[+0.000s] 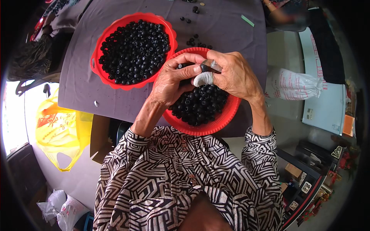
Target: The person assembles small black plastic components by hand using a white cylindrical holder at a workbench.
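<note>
My left hand (171, 77) and my right hand (237, 75) meet above a round red basket (233, 111) heaped with small round black pieces (200, 106), some with a pale ring on top. Between thumb and finger, my left hand pinches one small black piece (207, 68). My right hand is closed on a short metal blade (214, 66), its edge against that piece. A white wrap (203, 79) covers my right thumb. Further left stands a red scalloped tray (95, 63), full of similar black pieces (135, 52). My fingers hide part of the basket.
Several loose black pieces (192, 40) and a green strip (247, 20) lie on the grey tablecloth (227, 27). Other people's arms (279, 15) show at the far edge. A yellow bag (61, 131) hangs left; a white plastic bag (293, 84) is at the right.
</note>
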A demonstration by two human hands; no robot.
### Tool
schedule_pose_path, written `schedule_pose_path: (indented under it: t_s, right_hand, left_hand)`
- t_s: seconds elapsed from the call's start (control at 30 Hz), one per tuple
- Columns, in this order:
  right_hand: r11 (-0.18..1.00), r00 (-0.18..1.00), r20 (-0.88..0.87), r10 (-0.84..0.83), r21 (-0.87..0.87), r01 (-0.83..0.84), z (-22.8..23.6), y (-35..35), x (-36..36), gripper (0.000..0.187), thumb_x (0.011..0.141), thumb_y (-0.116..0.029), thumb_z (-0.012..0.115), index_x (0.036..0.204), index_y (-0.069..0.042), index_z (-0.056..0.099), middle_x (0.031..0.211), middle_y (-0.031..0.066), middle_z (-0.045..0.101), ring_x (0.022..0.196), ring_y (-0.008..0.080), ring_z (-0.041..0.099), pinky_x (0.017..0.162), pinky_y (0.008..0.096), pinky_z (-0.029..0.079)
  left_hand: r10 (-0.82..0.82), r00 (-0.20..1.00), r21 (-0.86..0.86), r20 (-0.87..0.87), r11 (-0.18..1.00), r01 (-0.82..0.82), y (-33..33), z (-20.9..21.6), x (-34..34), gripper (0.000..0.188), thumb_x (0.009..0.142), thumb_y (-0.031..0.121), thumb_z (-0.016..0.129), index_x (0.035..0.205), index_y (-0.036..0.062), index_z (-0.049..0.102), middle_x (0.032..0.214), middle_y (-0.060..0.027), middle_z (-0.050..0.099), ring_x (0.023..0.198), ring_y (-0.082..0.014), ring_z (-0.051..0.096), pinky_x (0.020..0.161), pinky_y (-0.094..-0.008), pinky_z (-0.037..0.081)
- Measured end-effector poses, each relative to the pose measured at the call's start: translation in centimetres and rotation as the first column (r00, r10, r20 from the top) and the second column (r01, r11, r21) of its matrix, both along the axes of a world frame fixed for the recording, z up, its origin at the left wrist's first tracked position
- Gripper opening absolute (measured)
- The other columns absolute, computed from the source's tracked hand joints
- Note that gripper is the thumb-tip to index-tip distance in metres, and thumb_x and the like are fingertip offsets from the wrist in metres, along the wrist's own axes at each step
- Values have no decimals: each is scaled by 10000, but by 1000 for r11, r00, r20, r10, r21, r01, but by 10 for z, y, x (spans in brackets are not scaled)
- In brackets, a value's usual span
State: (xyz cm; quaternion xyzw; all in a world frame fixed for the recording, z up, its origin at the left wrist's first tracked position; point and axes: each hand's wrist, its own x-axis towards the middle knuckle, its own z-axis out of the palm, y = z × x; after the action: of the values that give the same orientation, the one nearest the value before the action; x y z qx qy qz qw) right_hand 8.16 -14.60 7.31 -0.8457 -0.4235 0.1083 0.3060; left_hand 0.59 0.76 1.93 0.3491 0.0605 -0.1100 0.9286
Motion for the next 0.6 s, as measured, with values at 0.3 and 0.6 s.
schedule_pose_path:
  t_s: [0.3, 0.6]
  right_hand:
    - [999, 999, 22, 29, -30, -28, -2, 1, 1, 494, 709, -417, 679, 743, 18, 449, 559, 132, 459, 466, 263, 396, 449, 342, 355]
    - [1000, 998, 65, 27, 14, -28, -4, 4, -3, 388, 741, -302, 672, 715, 14, 447, 561, 156, 478, 490, 313, 471, 466, 374, 364]
  left_hand:
    - [5, 1000, 100, -1, 995, -5, 3, 0, 2, 163, 801, 71, 604, 955, 29, 570, 840, -24, 593, 679, -76, 559, 497, -173, 446]
    - [17, 1000, 17, -9, 1000, -17, 3, -8, 1, 177, 799, 70, 607, 963, 22, 563, 847, -27, 583, 711, -93, 567, 563, -199, 486]
